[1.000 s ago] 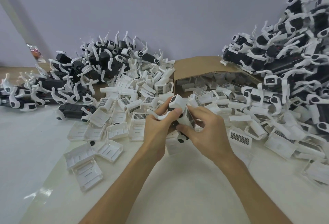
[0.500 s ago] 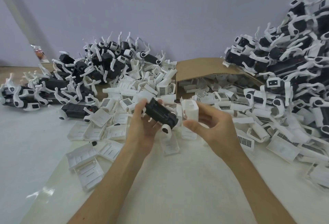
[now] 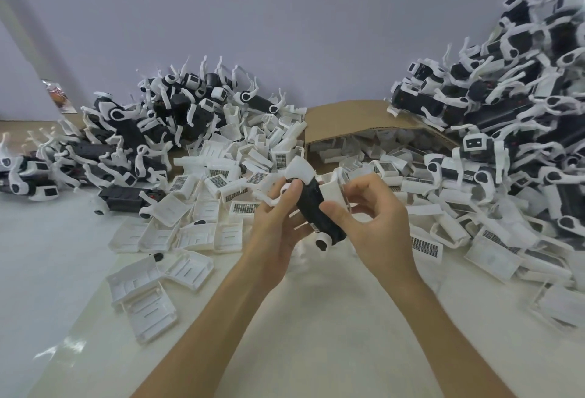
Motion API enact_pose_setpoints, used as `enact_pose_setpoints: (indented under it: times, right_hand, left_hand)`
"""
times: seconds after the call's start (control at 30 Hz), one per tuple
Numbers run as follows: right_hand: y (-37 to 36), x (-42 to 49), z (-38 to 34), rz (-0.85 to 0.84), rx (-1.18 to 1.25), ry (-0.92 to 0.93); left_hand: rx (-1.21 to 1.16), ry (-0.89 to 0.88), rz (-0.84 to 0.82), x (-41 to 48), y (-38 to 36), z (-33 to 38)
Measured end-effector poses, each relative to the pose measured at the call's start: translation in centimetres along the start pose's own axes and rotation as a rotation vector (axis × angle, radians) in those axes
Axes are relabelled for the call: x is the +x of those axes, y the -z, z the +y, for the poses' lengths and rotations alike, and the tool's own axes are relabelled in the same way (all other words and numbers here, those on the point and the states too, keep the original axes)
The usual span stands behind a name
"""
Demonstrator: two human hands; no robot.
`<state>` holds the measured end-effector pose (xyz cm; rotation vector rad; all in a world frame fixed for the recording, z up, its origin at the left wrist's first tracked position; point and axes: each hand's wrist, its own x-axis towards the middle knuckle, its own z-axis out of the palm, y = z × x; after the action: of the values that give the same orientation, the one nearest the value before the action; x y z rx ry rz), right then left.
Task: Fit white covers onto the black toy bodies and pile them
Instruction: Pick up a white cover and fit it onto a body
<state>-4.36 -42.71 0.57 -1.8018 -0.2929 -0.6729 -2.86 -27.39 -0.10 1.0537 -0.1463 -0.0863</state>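
Above table [image 3: 300, 318] centre, left hand [image 3: 275, 229] grips black toy body [image 3: 311, 207], tilted; right hand [image 3: 376, 223] pinches white cover [image 3: 330, 195] against body's upper end. Behind them, loose covers [image 3: 221, 176] heaped toward far edge.

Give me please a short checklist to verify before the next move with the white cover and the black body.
1. The left hand grips the black toy body: ok.
2. The right hand holds the white cover: ok.
3. The cover touches the body near its upper end: ok.
4. The cover is fully seated on the body: cannot tell, the joint is hidden.
5. Spare covers lie in the cardboard box behind the hands: ok.
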Motion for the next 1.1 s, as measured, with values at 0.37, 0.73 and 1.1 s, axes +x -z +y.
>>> enact_pose_setpoints:
  times: [0.37,0.73,1.1]
  right_hand:
    - [-0.36,-0.42,0.09,-0.168,-0.106,0.024]
    - [-0.57,-0.59,0.21,-0.203,-0.066,-0.017]
    - [-0.93,-0.84,0.06,-0.166,-0.058,-0.016]
  left_hand:
    - [0.001,0.003,0.001,-0.02,0.05,-0.06]
    - [-0.024,0.012,0.02,-0.14,0.13,0.21]
    - [-0.046,0.029,0.026,-0.31,0.06,0.39]
